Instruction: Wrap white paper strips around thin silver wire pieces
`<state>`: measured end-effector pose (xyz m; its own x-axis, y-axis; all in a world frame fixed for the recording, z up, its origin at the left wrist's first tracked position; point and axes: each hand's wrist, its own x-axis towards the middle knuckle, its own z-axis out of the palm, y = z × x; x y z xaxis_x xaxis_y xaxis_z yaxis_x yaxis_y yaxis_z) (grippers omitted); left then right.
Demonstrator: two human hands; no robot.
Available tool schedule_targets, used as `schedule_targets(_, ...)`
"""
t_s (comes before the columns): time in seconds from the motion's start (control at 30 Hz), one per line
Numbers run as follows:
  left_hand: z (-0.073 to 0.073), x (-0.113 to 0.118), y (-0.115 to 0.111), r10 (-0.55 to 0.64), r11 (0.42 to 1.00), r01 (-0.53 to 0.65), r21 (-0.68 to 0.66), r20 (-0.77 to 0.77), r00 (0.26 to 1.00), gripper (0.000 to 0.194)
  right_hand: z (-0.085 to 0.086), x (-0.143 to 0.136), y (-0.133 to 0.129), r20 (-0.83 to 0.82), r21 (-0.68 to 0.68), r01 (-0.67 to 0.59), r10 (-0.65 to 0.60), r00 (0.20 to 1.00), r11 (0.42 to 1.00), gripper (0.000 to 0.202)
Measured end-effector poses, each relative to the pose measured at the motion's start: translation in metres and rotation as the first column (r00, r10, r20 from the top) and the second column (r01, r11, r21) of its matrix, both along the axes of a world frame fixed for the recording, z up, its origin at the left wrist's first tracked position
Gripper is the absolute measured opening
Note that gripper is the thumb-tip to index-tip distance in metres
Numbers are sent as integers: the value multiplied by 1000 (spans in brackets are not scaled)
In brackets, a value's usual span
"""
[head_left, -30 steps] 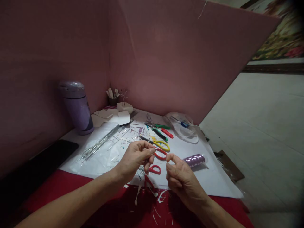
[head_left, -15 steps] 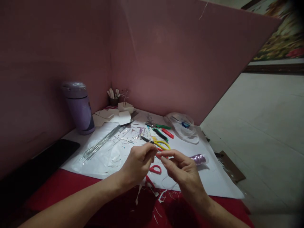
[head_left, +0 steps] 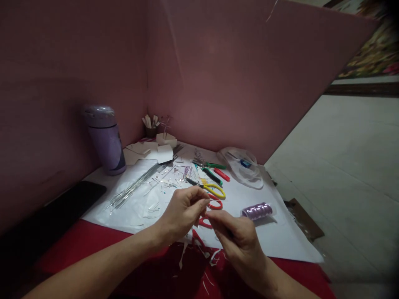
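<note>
Over the front of the white paper (head_left: 289,236), my left hand (head_left: 182,214) is closed in a pinch, thumb against fingers. What it grips is too small to make out. My right hand (head_left: 238,234) sits just to its right, also pinched, its fingertips close to those of the left. Any thread or wire between them is too fine to tell. Behind and below the fingertips lie red-handled scissors (head_left: 215,204), partly covered by the hands. Yellow-handled pliers (head_left: 215,191) rest just beyond. A spool of shiny purple thread (head_left: 258,211) lies on its side to the right.
Green-handled pliers (head_left: 212,176), a red tool handle (head_left: 222,174) and a plastic bag (head_left: 241,166) lie farther back. At left are a bundle of wires (head_left: 134,187), a purple tumbler (head_left: 106,141) and a black flat object (head_left: 75,199). Cut scraps (head_left: 170,180) litter the paper.
My right hand has dropped slightly and its fingers have curled in more, uncovering more of the purple spool. My left hand stays almost in place. The view has shifted a little.
</note>
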<state>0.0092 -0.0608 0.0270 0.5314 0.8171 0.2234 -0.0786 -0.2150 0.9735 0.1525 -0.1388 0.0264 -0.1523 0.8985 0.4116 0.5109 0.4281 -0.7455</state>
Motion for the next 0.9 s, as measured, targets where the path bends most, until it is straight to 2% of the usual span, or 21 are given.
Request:
schedule_targets(0.07, 3, 1, 1, -43, 989, 49, -142, 48, 998, 12, -2, 3, -1, 4, -7, -24, 24, 1000, 1000, 20)
schedule_targets(0.17, 4, 1, 2, -66, 967, 82, -240, 73, 995, 14, -4, 6, -2, -6, -41, -12, 11, 1000, 999, 19)
schedule_targets(0.27, 4, 0, 3, -111, 948, 141, -285, 119, 987, 16, -7, 8, 0, -12, -61, -13, 12, 1000, 998, 18)
schedule_targets(0.4, 4, -3, 2, -254, 900, 296, -321, 167, 953, 18, -8, 15, 16, -107, -170, -44, 25, 994, 984, 16)
schedule_targets(0.47, 4, -4, 1, -349, 874, 361, -324, 96, 932, 17, -1, 21, 27, -155, -230, -56, 20, 988, 971, 15)
schedule_targets(0.5, 4, -4, 1, -375, 878, 364, -311, 24, 927, 15, 6, 23, 31, -129, -233, -49, 19, 991, 971, 14)
schedule_targets(0.53, 3, -4, 1, -370, 900, 343, -270, -57, 927, 12, 13, 25, 33, -57, -215, -30, 18, 998, 976, 14)
schedule_targets(0.6, 2, -3, 0, -243, 968, 224, -117, -184, 952, 10, 30, 25, 31, 176, -118, 17, 5, 984, 993, 14)
schedule_targets(0.67, 2, -2, 0, -79, 997, 79, -7, -195, 978, 12, 41, 20, 21, 371, -15, 30, -22, 928, 999, 15)
schedule_targets(0.7, 2, -1, 0, -33, 999, 32, -11, -166, 986, 12, 43, 16, 15, 415, 10, 29, -31, 909, 1000, 15)
schedule_targets(0.8, 5, 0, -1, -26, 988, 20, -155, -40, 999, 14, 32, 6, 3, 353, -52, 29, -9, 936, 998, 17)
schedule_targets(0.9, 9, -1, -2, -83, 961, 92, -259, 46, 995, 17, 8, 7, 7, 102, -230, 29, -6, 995, 973, 19)
